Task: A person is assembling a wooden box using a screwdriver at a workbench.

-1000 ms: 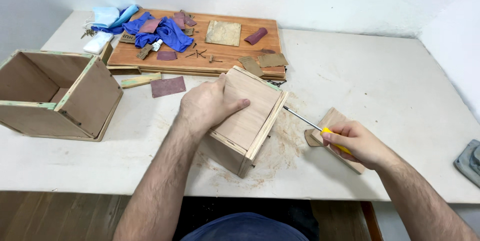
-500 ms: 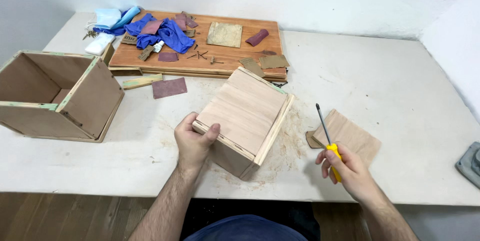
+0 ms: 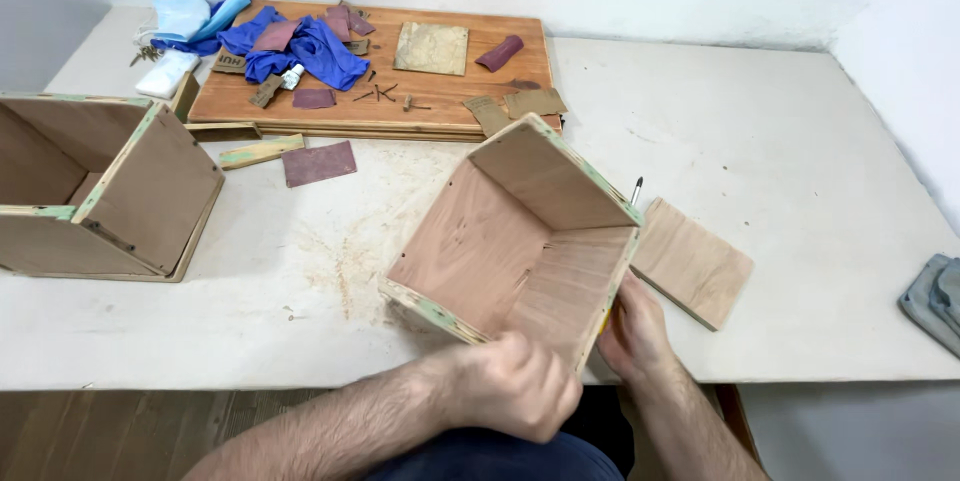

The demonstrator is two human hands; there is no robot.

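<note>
An open plywood box [image 3: 500,241] with green-painted edges lies tipped on the white table [image 3: 800,141], its opening facing me. My left hand [image 3: 515,386] grips the box's near edge at the bottom. My right hand [image 3: 635,336] rests against the box's right wall and is closed around a yellow-handled screwdriver. The handle barely shows and the shaft is hidden behind the box. Only the screwdriver tip [image 3: 636,185] sticks out past the far right corner.
A second open wooden box [image 3: 110,186] lies at the left. A wooden board [image 3: 440,101] at the back carries a blue cloth [image 3: 300,46], sandpaper scraps and screws. A plywood panel [image 3: 692,263] lies to the right, a grey cloth [image 3: 935,303] at the right edge.
The box has been turned over from closed side up, so its opening now faces me. My left hand slid to its near edge. My right hand moved in against its right side with the screwdriver.
</note>
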